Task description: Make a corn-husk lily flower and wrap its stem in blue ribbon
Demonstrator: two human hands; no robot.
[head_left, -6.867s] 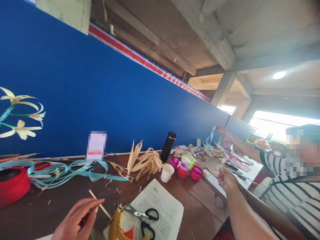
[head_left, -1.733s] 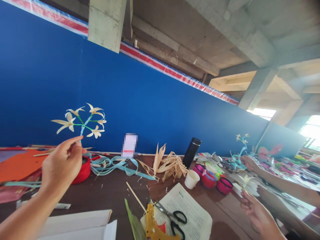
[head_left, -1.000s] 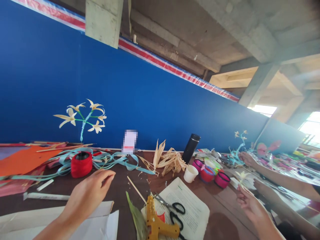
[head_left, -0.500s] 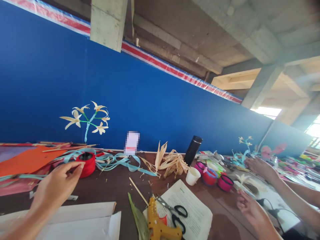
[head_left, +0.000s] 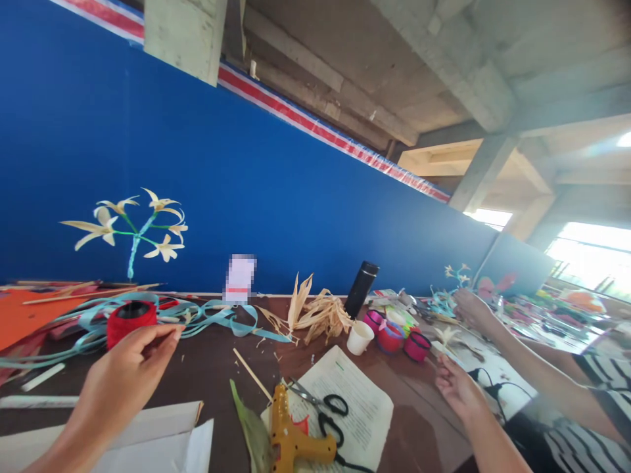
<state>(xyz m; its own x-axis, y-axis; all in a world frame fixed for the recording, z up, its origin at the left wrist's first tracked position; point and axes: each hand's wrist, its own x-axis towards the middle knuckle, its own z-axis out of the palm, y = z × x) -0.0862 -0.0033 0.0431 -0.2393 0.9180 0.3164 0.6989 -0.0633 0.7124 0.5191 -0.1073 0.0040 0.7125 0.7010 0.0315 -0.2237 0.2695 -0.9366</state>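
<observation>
"Fingers of the left hand are pressed together; by the right hand a pale flower is pinched, beyond and right of the glue gun."

"Handling?"

"Judged light, soft, fragile; best held below the petals."

"Count?"

"Beyond the glue gun: one white cup, three coloured pots, one red spool."

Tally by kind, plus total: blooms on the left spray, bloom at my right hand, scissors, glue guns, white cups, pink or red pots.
Spray blooms: 5
Bloom at right hand: 1
Scissors: 1
Glue gun: 1
White cup: 1
Pots: 3
Total: 12
</observation>
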